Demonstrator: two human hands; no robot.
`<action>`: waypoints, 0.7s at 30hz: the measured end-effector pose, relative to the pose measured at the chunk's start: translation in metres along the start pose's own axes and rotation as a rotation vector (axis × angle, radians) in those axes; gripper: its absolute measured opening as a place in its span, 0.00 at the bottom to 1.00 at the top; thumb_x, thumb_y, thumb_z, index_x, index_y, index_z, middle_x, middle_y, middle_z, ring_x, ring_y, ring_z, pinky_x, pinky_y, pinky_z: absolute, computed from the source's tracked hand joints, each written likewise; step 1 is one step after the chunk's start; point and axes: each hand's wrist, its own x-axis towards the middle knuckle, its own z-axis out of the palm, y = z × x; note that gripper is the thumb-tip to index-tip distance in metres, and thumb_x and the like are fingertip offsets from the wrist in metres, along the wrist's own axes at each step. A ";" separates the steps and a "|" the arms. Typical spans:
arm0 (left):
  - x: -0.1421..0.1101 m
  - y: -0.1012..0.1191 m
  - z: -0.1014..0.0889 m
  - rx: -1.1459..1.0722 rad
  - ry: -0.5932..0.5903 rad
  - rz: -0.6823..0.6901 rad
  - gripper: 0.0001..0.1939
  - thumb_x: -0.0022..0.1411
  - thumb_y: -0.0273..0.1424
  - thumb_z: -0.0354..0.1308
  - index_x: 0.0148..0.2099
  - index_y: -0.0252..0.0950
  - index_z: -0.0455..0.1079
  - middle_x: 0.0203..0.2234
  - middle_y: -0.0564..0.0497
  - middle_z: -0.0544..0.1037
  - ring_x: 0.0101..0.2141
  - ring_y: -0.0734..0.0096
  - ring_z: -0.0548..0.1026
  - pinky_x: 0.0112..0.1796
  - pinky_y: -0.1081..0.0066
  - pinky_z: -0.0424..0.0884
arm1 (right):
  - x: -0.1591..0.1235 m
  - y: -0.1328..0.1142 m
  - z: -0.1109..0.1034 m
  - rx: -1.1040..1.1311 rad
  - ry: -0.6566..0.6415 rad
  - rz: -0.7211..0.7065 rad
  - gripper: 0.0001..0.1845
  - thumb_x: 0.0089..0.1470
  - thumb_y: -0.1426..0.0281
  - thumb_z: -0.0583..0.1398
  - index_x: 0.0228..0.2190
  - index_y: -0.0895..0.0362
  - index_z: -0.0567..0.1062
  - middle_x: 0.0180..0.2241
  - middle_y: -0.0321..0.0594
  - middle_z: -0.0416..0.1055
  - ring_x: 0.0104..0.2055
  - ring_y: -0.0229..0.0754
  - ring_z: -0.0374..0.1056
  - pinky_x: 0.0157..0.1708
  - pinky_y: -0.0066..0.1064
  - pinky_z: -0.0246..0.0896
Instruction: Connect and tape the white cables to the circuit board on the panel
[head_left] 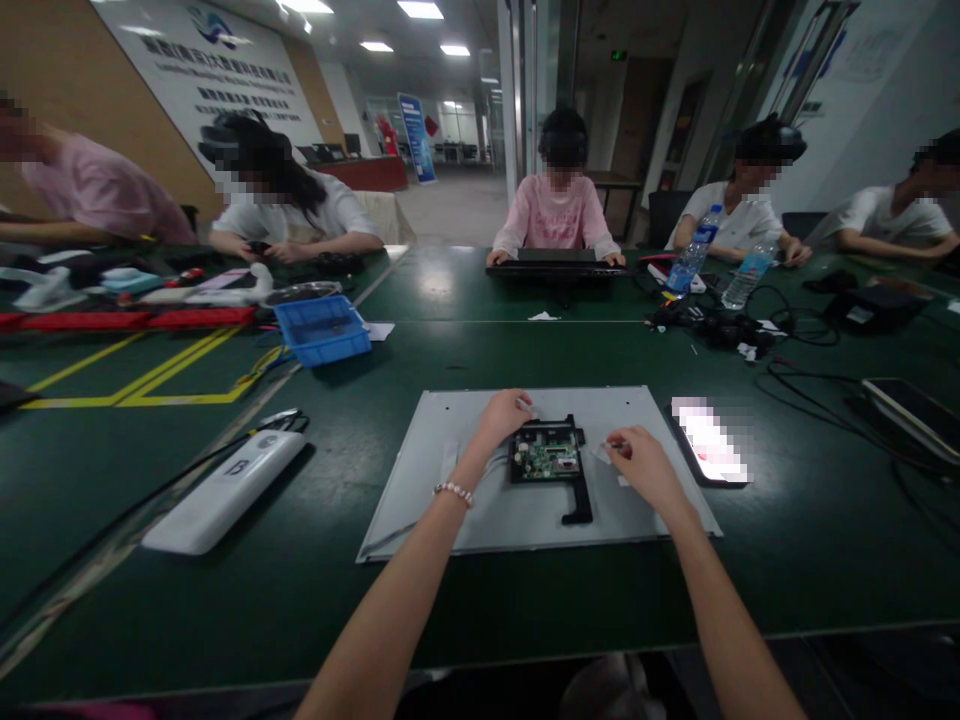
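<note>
A flat grey panel [480, 515] lies on the table before me. On its middle sits a black bracket [577, 500] with a green circuit board [546, 458] inside. My left hand [504, 418] is over the panel at the bracket's upper left corner, its fingers pinched together; a small whitish bit shows by the fingertips, too small to name. To the right of the board, my right hand [637, 458] pinches something small and dark that I cannot make out. A translucent scrap [601, 453] shows beside its fingertips. Grey cables [491, 463] run from the board's left side, partly behind my left forearm.
A lit phone [709, 440] lies right of the panel. On the left are a white power bank [229, 490] with a cable and a blue bin [322, 330]. Bottles [694, 252] and black cables [712, 325] are at the back right. Several people sit across the table.
</note>
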 end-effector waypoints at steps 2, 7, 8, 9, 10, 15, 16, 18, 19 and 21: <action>0.001 0.001 -0.001 0.002 -0.011 0.022 0.08 0.50 0.27 0.60 0.36 0.33 0.74 0.26 0.50 0.77 0.28 0.70 0.74 0.30 0.74 0.66 | 0.001 0.000 0.000 0.000 -0.004 0.001 0.10 0.51 0.71 0.56 0.36 0.57 0.74 0.37 0.42 0.67 0.32 0.38 0.68 0.36 0.31 0.63; 0.003 0.006 -0.002 0.036 -0.018 0.072 0.07 0.49 0.23 0.58 0.33 0.32 0.74 0.28 0.48 0.78 0.31 0.68 0.74 0.35 0.73 0.66 | 0.000 -0.001 0.000 -0.019 -0.005 -0.007 0.10 0.52 0.70 0.56 0.36 0.58 0.74 0.37 0.42 0.67 0.32 0.38 0.68 0.37 0.31 0.62; 0.003 0.007 -0.001 0.045 -0.016 0.079 0.07 0.49 0.23 0.57 0.33 0.32 0.74 0.29 0.47 0.78 0.32 0.67 0.74 0.35 0.73 0.66 | 0.000 -0.001 -0.001 -0.019 -0.003 -0.008 0.10 0.52 0.70 0.55 0.36 0.58 0.74 0.37 0.43 0.67 0.32 0.38 0.68 0.37 0.31 0.62; 0.003 0.008 -0.001 0.053 -0.014 0.083 0.07 0.49 0.22 0.57 0.32 0.32 0.74 0.29 0.46 0.78 0.32 0.67 0.74 0.36 0.72 0.66 | 0.000 -0.002 -0.001 -0.020 -0.001 -0.008 0.10 0.52 0.70 0.55 0.36 0.58 0.74 0.37 0.43 0.67 0.31 0.38 0.68 0.37 0.31 0.62; 0.002 0.009 0.000 0.060 -0.011 0.085 0.07 0.49 0.22 0.56 0.32 0.32 0.74 0.30 0.45 0.78 0.33 0.66 0.74 0.37 0.72 0.66 | -0.001 -0.002 -0.001 -0.021 0.000 -0.008 0.10 0.52 0.70 0.55 0.36 0.58 0.74 0.37 0.43 0.67 0.31 0.38 0.68 0.36 0.31 0.62; 0.000 0.012 0.001 0.072 0.017 0.065 0.08 0.49 0.20 0.55 0.32 0.33 0.73 0.31 0.45 0.78 0.34 0.66 0.74 0.38 0.72 0.66 | 0.000 -0.004 -0.002 -0.019 0.026 -0.023 0.10 0.52 0.70 0.55 0.35 0.57 0.74 0.36 0.42 0.69 0.31 0.39 0.68 0.37 0.32 0.62; 0.000 0.012 0.000 0.071 0.025 0.058 0.09 0.50 0.20 0.55 0.33 0.33 0.73 0.31 0.46 0.78 0.34 0.66 0.74 0.37 0.72 0.66 | -0.001 -0.004 -0.002 -0.015 0.031 -0.026 0.10 0.52 0.70 0.55 0.35 0.57 0.74 0.36 0.42 0.69 0.31 0.39 0.68 0.37 0.32 0.62; 0.001 0.012 -0.002 0.069 0.049 0.041 0.10 0.51 0.20 0.53 0.34 0.33 0.73 0.32 0.46 0.78 0.35 0.67 0.74 0.37 0.73 0.66 | -0.001 -0.005 -0.002 -0.009 0.038 -0.027 0.10 0.52 0.70 0.54 0.36 0.57 0.74 0.36 0.42 0.70 0.32 0.39 0.68 0.37 0.32 0.62; 0.002 0.012 -0.003 0.069 0.062 0.029 0.11 0.51 0.20 0.53 0.35 0.33 0.73 0.33 0.46 0.78 0.35 0.66 0.74 0.37 0.73 0.66 | -0.001 -0.006 -0.003 -0.008 0.039 -0.027 0.10 0.52 0.70 0.54 0.36 0.57 0.74 0.36 0.42 0.70 0.32 0.40 0.68 0.37 0.32 0.62; 0.005 0.011 -0.005 0.071 0.083 0.004 0.11 0.51 0.20 0.53 0.35 0.33 0.73 0.33 0.45 0.78 0.35 0.66 0.74 0.37 0.73 0.66 | -0.002 -0.006 -0.003 -0.006 0.045 -0.027 0.11 0.52 0.70 0.54 0.36 0.57 0.74 0.36 0.43 0.70 0.32 0.40 0.68 0.37 0.32 0.63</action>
